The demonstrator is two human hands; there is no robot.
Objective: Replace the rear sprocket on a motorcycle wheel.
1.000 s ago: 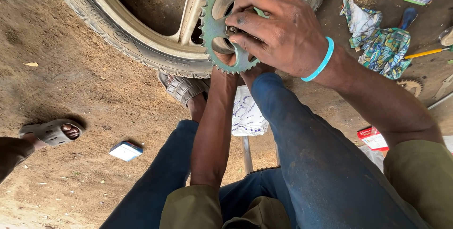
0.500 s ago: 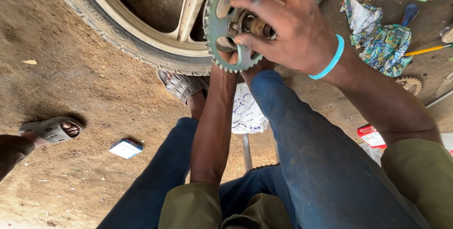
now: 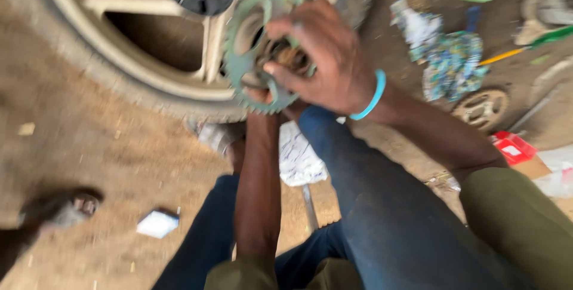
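Item, bottom of frame: my blue trouser legs (image 3: 382, 206) and olive sleeves (image 3: 525, 224), knees drawn up.

Item, lower left: a small white packet (image 3: 157, 223) on the dirt ground (image 3: 89, 129); beside it at the left edge, another person's sandalled foot (image 3: 65, 206), blurred.

Item, centre: white printed paper (image 3: 298, 158) on the ground between my legs. My own sandalled foot (image 3: 218, 136) sits just left of it, under the tyre.

Item, centre, rising: my left forearm runs straight up to the sprocket (image 3: 250, 57). My left hand (image 3: 259, 94) is mostly hidden behind it; fingers seem to touch its lower rim, but I cannot tell the grip.

Item, upper centre: my right hand (image 3: 322, 57), blue wristband (image 3: 370, 96) on the wrist, fingers curled and pinching at the rusty hub piece in the sprocket's middle. The green toothed sprocket is held upright in front of the wheel (image 3: 149, 39), upper centre of frame.

Item, upper left: wheel with pale spokes, dark hub and tyre, lying behind the sprocket.

Item, right side: a red box (image 3: 512, 146), a small sprocket (image 3: 480, 108) on the ground, a patterned rag (image 3: 450, 63), a yellow-handled tool (image 3: 501, 57).
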